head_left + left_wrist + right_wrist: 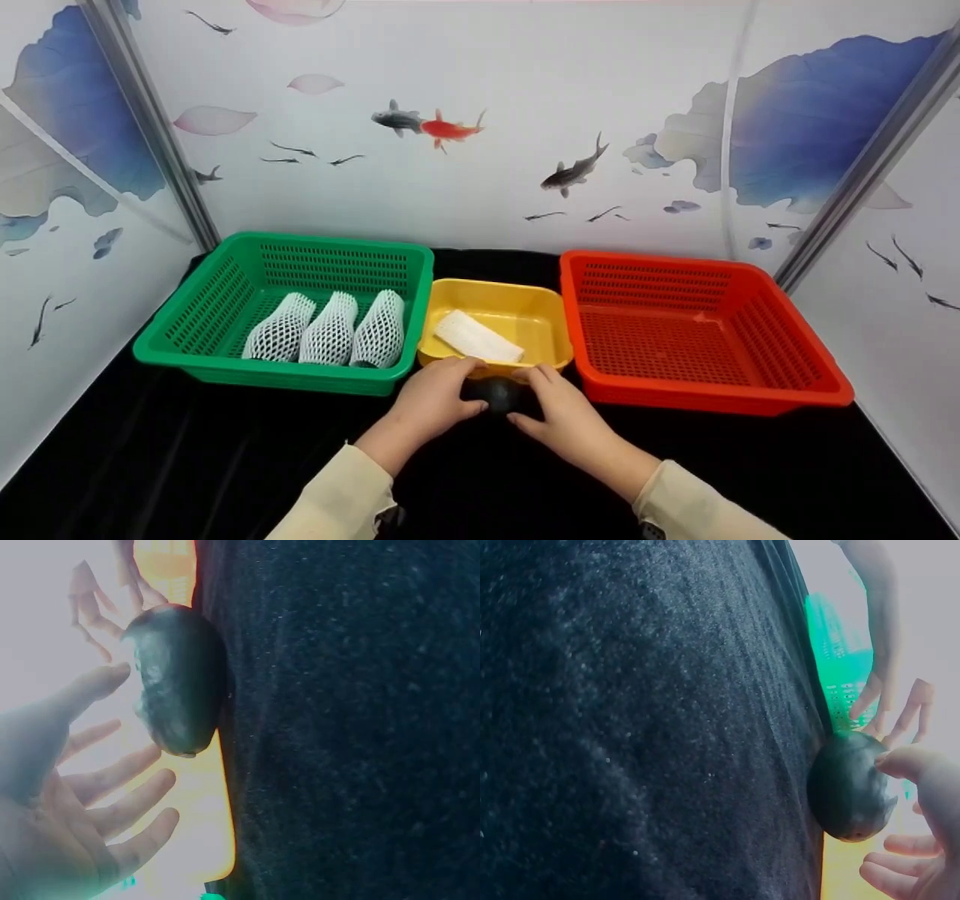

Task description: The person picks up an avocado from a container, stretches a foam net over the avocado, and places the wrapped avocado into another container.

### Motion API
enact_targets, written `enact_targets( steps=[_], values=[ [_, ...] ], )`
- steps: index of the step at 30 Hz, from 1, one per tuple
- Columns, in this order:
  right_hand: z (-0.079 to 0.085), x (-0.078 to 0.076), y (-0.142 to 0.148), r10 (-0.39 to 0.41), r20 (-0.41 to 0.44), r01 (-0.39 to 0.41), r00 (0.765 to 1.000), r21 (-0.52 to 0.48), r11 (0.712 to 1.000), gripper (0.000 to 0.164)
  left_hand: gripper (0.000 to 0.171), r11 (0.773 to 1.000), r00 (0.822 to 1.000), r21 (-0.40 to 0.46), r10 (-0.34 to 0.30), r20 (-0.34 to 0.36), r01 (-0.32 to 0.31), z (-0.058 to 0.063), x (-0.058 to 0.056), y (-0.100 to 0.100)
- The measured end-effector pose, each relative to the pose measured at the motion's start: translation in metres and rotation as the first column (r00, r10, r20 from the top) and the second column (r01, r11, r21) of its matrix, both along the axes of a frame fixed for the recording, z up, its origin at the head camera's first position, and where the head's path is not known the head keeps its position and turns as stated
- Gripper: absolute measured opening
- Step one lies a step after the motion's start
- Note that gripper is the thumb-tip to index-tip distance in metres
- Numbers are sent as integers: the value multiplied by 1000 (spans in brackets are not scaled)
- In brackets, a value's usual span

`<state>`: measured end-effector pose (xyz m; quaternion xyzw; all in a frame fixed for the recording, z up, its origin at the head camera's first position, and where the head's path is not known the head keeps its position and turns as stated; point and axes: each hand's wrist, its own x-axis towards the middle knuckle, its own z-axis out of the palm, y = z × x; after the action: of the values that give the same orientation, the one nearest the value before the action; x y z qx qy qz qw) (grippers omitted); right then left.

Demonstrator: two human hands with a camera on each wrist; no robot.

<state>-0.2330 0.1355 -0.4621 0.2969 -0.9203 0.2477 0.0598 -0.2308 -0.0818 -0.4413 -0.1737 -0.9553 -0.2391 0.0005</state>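
Observation:
A dark, smooth oval fruit, which looks like an avocado [498,393], lies on the black cloth just in front of the yellow basket [551,319]. My left hand [433,396] is at its left side, fingers spread apart and thumb tip near the skin in the left wrist view. On the other side is my right hand [562,411], its thumb tip overlapping the avocado [851,787] in the right wrist view and its other fingers loosely extended. In the head view, the fingertips of both hands reach the yellow basket's front rim. Inside that basket lies a flat white foam net sleeve [478,337].
To the left stands a green basket [292,379] with three bulging white foam net sleeves [328,330] in it. A red basket [712,386] stands to the right. Behind them rises a printed white wall [465,195], and black cloth [187,450] covers the table.

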Motion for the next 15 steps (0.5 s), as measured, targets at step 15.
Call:
enact_targets(
  steps=[15],
  values=[
    [12,-6,1,-24,-170,7,985,-101,995,39,22,997,959,56,74,-272,-60,5,-3,14]
  ],
)
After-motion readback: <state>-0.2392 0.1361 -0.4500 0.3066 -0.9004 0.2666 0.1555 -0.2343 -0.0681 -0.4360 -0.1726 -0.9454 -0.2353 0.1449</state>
